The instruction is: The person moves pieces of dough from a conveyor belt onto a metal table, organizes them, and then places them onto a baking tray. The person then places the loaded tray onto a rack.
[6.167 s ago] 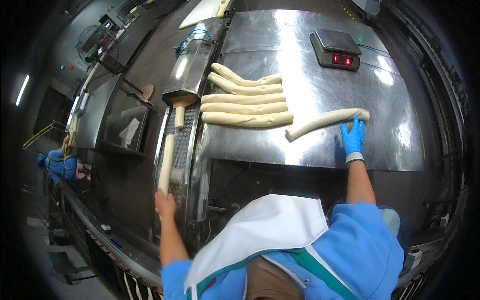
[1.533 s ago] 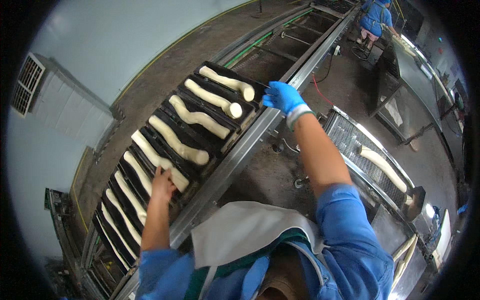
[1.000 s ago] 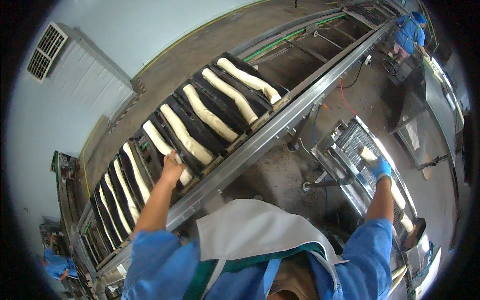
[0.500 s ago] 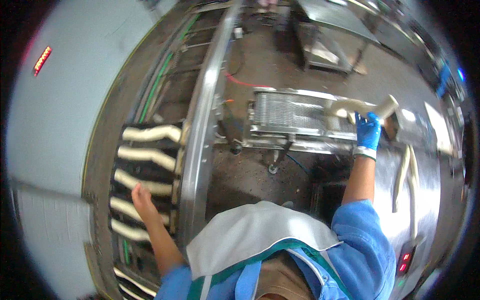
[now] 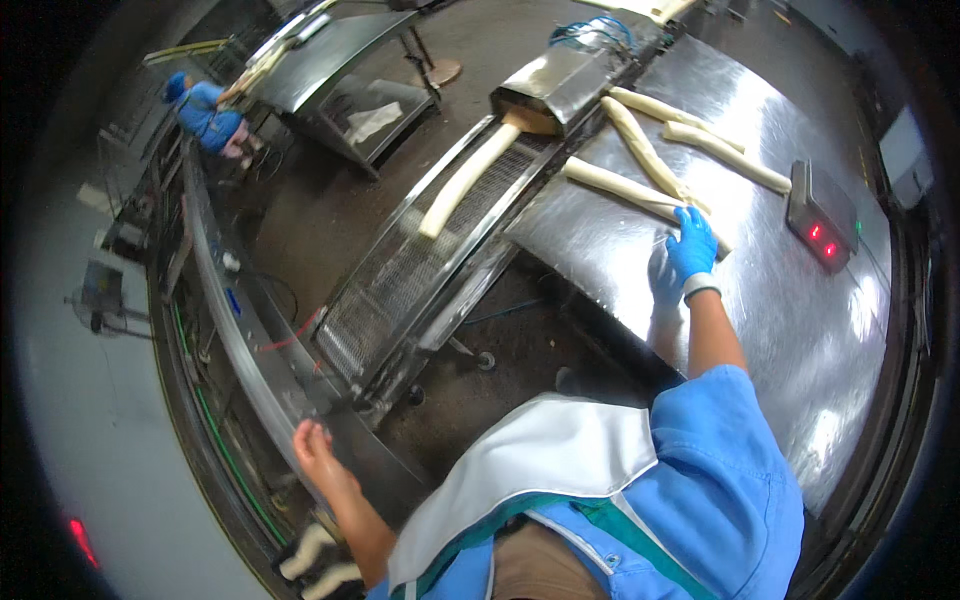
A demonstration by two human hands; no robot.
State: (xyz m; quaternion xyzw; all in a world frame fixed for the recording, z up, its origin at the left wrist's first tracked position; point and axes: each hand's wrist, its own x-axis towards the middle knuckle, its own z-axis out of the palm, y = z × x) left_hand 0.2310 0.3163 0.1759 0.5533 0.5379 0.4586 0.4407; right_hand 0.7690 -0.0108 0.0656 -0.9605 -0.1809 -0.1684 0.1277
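Observation:
My right hand, in a blue glove, reaches over the steel table. Its fingers are curled over a long pale dough rope near that rope's nearer end; the palm side is hidden. Beyond it lie more dough ropes: one rope slants down to meet the gripped one, and another rope lies farther right. A thick dough rope rests on the mesh conveyor, apart from both hands. At lower left my bare left hand hangs near a metal rail, its fingers loosely bent, holding nothing.
A scale display with red digits stands on the right of the steel table. A metal housing covers the mesh conveyor's far end. Past the curved rail, a person in blue works at a far table.
My view has turned to the right. My right hand has left the dough on the mesh conveyor and is now on a rope on the steel table. My left hand is away from the dough-filled trays.

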